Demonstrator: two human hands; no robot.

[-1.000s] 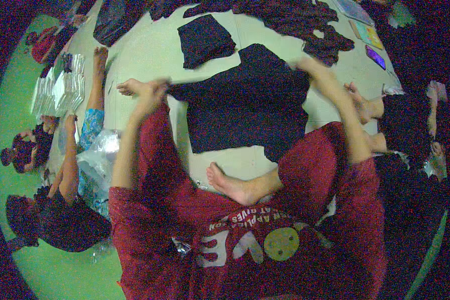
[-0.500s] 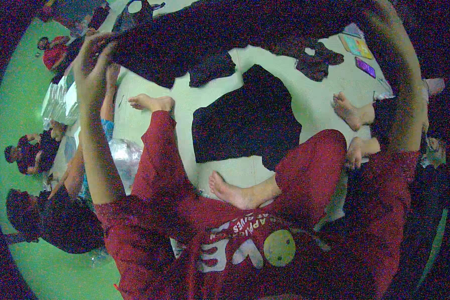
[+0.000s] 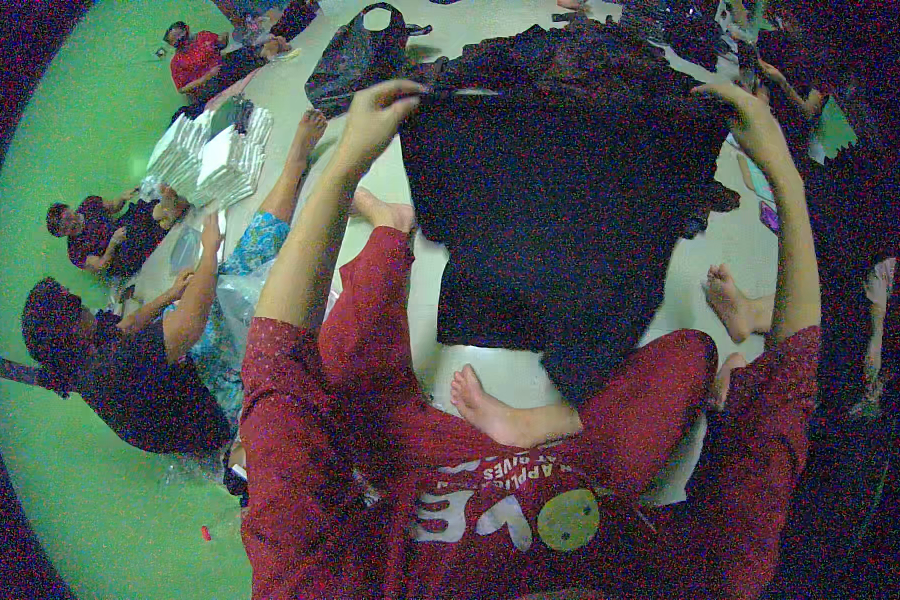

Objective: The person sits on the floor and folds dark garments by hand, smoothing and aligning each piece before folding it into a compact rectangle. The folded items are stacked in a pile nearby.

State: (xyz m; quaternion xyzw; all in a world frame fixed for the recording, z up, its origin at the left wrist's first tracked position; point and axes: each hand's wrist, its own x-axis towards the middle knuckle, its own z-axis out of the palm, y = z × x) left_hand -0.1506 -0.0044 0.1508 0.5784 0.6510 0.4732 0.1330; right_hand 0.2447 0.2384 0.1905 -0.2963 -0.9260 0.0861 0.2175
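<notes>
A black garment [image 3: 560, 170] is stretched between my two hands and hangs from its upper edge. My left hand [image 3: 375, 120] pinches its left corner. My right hand [image 3: 755, 120] holds its right corner, the fingers partly dark and blurred. Below, a black cloth [image 3: 500, 315] lies on the pale floor between my legs; where it meets the held garment is hard to tell. Behind the upper edge is a heap of dark garments [image 3: 610, 60], partly hidden by the held one.
A black plastic bag [image 3: 355, 60] stands beyond my left hand. Stacks of clear-wrapped packs [image 3: 232, 160] lie at the left, near seated people [image 3: 120, 380]. A purple phone [image 3: 769, 217] lies by my right forearm. Someone's bare foot [image 3: 728, 303] is at the right.
Both hands have come closer together. The garment, earlier raised and spread wide near the top, now hangs lower over the floor. The whole view has shifted.
</notes>
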